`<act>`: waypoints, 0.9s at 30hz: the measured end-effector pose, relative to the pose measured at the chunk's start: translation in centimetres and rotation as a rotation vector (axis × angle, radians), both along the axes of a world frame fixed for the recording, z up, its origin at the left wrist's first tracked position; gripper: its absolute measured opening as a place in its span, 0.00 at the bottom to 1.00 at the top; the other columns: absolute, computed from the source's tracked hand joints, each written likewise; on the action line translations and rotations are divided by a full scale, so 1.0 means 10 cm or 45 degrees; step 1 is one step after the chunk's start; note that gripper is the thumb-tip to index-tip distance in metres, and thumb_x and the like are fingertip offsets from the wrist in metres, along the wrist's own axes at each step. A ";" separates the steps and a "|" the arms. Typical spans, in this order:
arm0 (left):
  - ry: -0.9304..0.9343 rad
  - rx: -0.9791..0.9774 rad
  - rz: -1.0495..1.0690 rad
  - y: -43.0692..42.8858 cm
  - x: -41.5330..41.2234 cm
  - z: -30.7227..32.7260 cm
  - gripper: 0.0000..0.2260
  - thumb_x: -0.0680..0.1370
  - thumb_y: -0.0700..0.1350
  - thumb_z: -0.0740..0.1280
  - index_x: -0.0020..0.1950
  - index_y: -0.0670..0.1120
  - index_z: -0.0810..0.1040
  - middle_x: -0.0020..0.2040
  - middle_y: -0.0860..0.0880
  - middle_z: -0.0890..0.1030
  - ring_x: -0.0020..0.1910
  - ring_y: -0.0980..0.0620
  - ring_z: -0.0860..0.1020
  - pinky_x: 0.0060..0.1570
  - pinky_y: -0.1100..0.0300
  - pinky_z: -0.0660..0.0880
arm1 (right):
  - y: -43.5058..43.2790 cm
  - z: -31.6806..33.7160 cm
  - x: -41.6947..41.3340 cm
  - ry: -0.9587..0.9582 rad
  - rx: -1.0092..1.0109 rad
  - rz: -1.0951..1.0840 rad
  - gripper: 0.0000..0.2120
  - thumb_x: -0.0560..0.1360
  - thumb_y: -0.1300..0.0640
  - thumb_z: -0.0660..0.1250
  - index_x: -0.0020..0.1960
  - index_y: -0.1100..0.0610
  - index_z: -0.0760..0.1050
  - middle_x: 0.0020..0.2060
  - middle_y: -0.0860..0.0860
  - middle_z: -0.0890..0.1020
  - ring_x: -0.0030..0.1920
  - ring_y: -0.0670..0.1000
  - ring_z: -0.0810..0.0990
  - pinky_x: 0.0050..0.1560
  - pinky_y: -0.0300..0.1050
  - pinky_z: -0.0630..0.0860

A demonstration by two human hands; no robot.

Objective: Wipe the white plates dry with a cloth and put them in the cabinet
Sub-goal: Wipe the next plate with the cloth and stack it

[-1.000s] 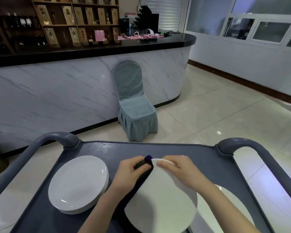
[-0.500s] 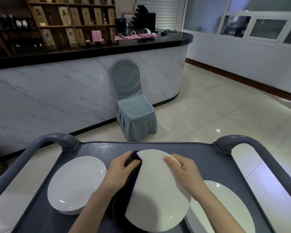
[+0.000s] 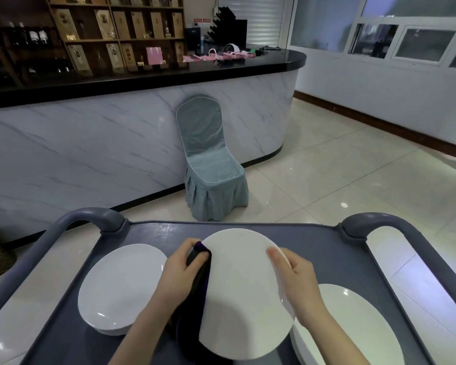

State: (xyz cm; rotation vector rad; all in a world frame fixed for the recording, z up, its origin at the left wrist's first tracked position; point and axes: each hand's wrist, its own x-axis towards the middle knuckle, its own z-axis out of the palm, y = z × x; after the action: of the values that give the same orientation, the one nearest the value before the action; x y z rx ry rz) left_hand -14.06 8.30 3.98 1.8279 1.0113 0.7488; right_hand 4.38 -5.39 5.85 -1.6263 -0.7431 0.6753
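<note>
Left to right.

- Left stack (image 3: 121, 288) of white plates: lying flat on the grey cart (image 3: 327, 248), untouched, apart from the hands.
- Left hand (image 3: 181, 275): grip clenched on the dark purple cloth (image 3: 202, 264), which is folded over the left rim of the held plate (image 3: 242, 299). A second ago this pinch sat at the plate's far edge; it has worked round to the left side.
- Held plate: raised off the cart mid-tray, tilted with its near edge low. More of its round outline shows than before.
- Right hand (image 3: 298, 283): grasping the plate's right rim, fingers laid on the upper face. It has slid from the far edge to the right.
- Right stack (image 3: 353, 325): flat on the cart, partly under the held plate's near edge.

Reading: the plate is being turned through the cloth, so the rim wipe is advancing. Drying is not finished. No cabinet in view, nothing stowed yet.
</note>
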 end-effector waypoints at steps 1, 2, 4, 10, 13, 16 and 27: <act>0.044 0.018 -0.077 0.04 0.00 0.05 0.06 0.79 0.44 0.66 0.48 0.57 0.76 0.43 0.59 0.82 0.44 0.61 0.78 0.42 0.74 0.71 | 0.01 0.05 0.02 -0.078 -0.018 0.081 0.19 0.80 0.51 0.65 0.33 0.58 0.71 0.30 0.46 0.74 0.33 0.45 0.70 0.34 0.34 0.68; 0.076 0.038 -0.163 0.08 0.01 0.10 0.07 0.79 0.44 0.66 0.47 0.57 0.76 0.43 0.59 0.82 0.43 0.61 0.78 0.43 0.73 0.71 | 0.03 0.11 0.03 -0.171 -0.046 0.172 0.19 0.80 0.52 0.65 0.32 0.56 0.70 0.29 0.44 0.73 0.32 0.43 0.69 0.34 0.34 0.66; 0.117 0.093 -0.322 0.10 0.06 0.15 0.08 0.78 0.44 0.68 0.46 0.58 0.76 0.43 0.59 0.82 0.44 0.61 0.78 0.45 0.72 0.71 | 0.08 0.16 0.00 -0.371 -0.087 0.332 0.20 0.80 0.52 0.66 0.31 0.54 0.67 0.27 0.44 0.69 0.31 0.42 0.65 0.33 0.35 0.63; -0.108 0.034 -0.111 -0.06 0.09 0.08 0.10 0.79 0.42 0.66 0.45 0.58 0.80 0.42 0.58 0.83 0.42 0.64 0.79 0.42 0.74 0.71 | 0.08 0.20 0.04 -0.354 -0.021 0.254 0.20 0.79 0.51 0.67 0.32 0.59 0.69 0.29 0.50 0.69 0.33 0.45 0.65 0.35 0.39 0.62; -0.348 -0.180 0.283 -0.22 0.14 -0.10 0.09 0.81 0.43 0.63 0.44 0.54 0.80 0.41 0.54 0.83 0.43 0.56 0.80 0.46 0.61 0.75 | 0.09 0.16 0.02 0.017 0.068 -0.127 0.19 0.78 0.51 0.68 0.31 0.58 0.74 0.29 0.48 0.74 0.32 0.46 0.70 0.35 0.39 0.69; -0.501 -0.541 0.679 -0.45 0.33 -0.27 0.06 0.81 0.46 0.62 0.50 0.49 0.79 0.46 0.49 0.82 0.50 0.47 0.79 0.52 0.50 0.75 | 0.16 -0.01 -0.24 0.451 0.177 -0.566 0.19 0.79 0.50 0.66 0.30 0.52 0.76 0.28 0.44 0.77 0.30 0.45 0.75 0.36 0.40 0.72; -0.178 0.028 -0.074 -0.01 0.18 0.15 0.08 0.79 0.41 0.67 0.48 0.53 0.81 0.45 0.59 0.84 0.45 0.63 0.80 0.46 0.70 0.73 | 0.17 0.23 0.31 -0.247 -0.113 0.335 0.03 0.77 0.49 0.69 0.45 0.45 0.81 0.42 0.40 0.84 0.42 0.39 0.81 0.41 0.27 0.72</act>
State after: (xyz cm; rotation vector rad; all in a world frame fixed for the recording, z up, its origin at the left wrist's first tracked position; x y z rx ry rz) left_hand -12.27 8.24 5.48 1.7894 0.8593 0.8424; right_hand 7.52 -3.67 8.14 -1.7074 -1.0954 0.7518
